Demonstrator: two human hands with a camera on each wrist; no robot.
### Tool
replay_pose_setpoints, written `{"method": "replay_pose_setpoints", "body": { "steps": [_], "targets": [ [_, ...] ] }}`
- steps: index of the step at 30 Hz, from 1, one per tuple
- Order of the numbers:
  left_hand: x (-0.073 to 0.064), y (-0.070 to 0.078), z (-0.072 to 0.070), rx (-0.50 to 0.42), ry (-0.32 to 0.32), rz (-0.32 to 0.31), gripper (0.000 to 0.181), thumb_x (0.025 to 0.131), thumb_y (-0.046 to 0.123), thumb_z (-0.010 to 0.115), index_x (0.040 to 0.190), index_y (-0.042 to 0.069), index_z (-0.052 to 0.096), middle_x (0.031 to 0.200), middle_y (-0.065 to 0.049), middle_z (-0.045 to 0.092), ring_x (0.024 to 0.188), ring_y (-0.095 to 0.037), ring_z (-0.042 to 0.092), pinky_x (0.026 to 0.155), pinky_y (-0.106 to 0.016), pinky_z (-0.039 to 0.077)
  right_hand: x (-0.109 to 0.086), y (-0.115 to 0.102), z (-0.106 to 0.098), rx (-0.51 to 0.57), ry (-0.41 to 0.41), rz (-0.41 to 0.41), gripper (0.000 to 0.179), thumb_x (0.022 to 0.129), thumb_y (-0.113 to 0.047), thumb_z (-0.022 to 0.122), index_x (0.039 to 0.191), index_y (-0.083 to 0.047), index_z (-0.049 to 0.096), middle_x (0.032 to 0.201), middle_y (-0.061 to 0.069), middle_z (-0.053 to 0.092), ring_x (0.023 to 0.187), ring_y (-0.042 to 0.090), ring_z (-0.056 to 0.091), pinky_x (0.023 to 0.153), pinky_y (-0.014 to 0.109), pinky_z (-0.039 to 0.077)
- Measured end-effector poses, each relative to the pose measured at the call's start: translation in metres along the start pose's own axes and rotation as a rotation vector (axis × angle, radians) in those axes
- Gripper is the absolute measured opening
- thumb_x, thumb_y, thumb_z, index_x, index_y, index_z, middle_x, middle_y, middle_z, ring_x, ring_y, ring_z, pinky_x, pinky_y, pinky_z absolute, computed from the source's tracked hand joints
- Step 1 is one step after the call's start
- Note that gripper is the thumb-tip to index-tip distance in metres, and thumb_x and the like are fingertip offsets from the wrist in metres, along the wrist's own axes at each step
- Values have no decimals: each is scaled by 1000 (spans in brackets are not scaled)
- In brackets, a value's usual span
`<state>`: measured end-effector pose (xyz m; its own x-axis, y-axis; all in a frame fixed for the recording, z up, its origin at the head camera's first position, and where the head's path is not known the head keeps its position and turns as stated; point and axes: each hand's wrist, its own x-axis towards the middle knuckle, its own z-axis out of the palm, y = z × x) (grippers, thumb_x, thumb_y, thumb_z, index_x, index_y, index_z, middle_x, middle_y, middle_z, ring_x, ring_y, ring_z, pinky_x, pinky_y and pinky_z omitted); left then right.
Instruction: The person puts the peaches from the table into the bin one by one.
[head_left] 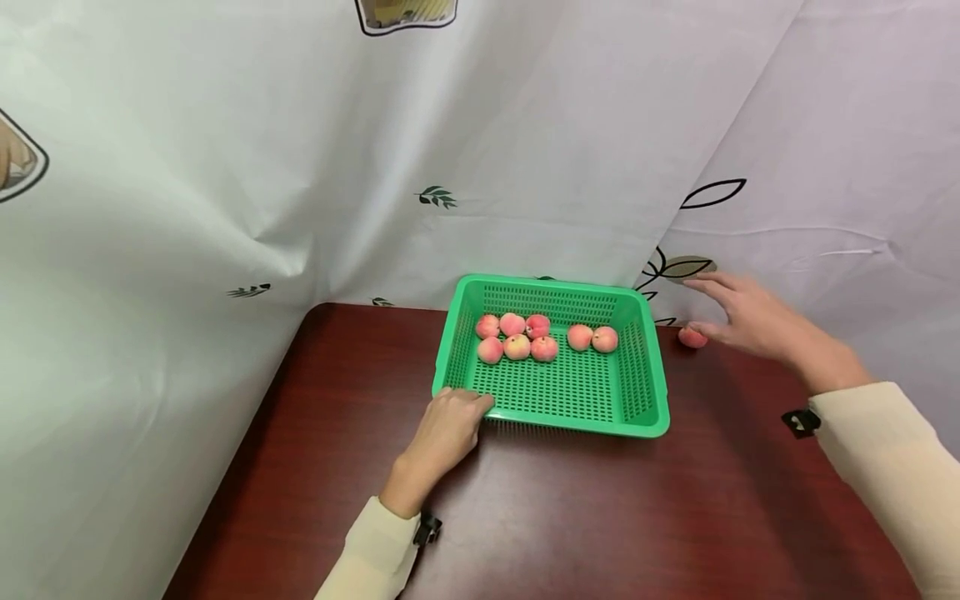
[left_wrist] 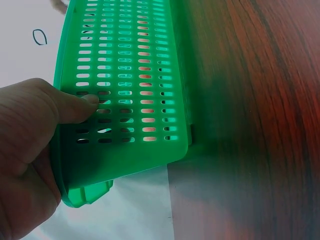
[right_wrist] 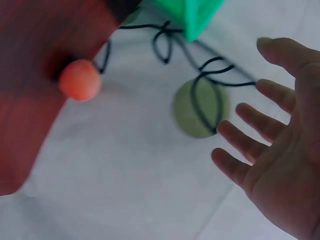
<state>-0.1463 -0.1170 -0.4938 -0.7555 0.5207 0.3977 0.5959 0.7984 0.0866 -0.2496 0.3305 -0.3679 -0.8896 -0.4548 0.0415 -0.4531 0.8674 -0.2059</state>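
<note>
A green plastic basket [head_left: 566,427] with slotted walls stands on the table, several peaches [head_left: 517,347] lying inside it in two groups. At its near left corner my left hand [head_left: 447,425] grips the rim; in the left wrist view the thumb [left_wrist: 80,107] presses the outer side of the slotted wall [left_wrist: 125,152]. My right hand [head_left: 761,321] is raised to the right of the basket, fingers spread and holding nothing. Beyond its fingertips, by the table's back edge, one loose peach [head_left: 692,337] sits, partly hidden by the hand; the right wrist view shows this peach [right_wrist: 80,80] apart from the fingers.
The dark red wooden table [head_left: 315,467] ends at the back against a hanging white cloth [head_left: 360,167] printed with leaves. More cloth hangs along the left side and behind the right hand. Dark clips [head_left: 801,422] show at both sleeve cuffs.
</note>
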Motion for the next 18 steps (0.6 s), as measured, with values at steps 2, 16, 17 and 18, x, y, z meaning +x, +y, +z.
{"method": "replay_pose_setpoints", "body": {
  "steps": [2, 16, 17, 18],
  "targets": [
    [0, 1, 0, 1, -6, -4, 40, 76, -18, 58, 67, 18, 41, 57, 6, 26, 52, -13, 39, 59, -27, 22, -1, 12, 8, -14, -51, 45, 65, 95, -32, 73, 148, -2, 50, 150, 27, 46, 136, 53, 44, 106, 68, 37],
    [0, 2, 2, 1, 43, 13, 42, 77, -18, 60, 66, 17, 39, 58, 7, 22, 51, -13, 40, 59, -26, 22, 13, 64, 74, -51, -155, 107, 65, 86, -19, 78, 139, 9, 53, 138, 38, 50, 123, 60, 51, 99, 69, 44],
    [0, 2, 2, 3, 45, 13, 42, 76, -18, 61, 66, 17, 39, 58, 7, 22, 51, -13, 41, 59, -26, 22, 15, 65, 78, -63, -153, 110, 64, 85, -19, 78, 138, 9, 54, 137, 38, 50, 122, 60, 52, 99, 69, 44],
    [0, 2, 2, 6, 47, 12, 42, 76, -18, 61, 66, 17, 39, 58, 7, 22, 51, -13, 41, 59, -26, 23, 16, 66, 81, -74, -156, 112, 65, 85, -19, 79, 137, 8, 54, 137, 37, 50, 122, 60, 52, 98, 69, 45]
  ]
}}
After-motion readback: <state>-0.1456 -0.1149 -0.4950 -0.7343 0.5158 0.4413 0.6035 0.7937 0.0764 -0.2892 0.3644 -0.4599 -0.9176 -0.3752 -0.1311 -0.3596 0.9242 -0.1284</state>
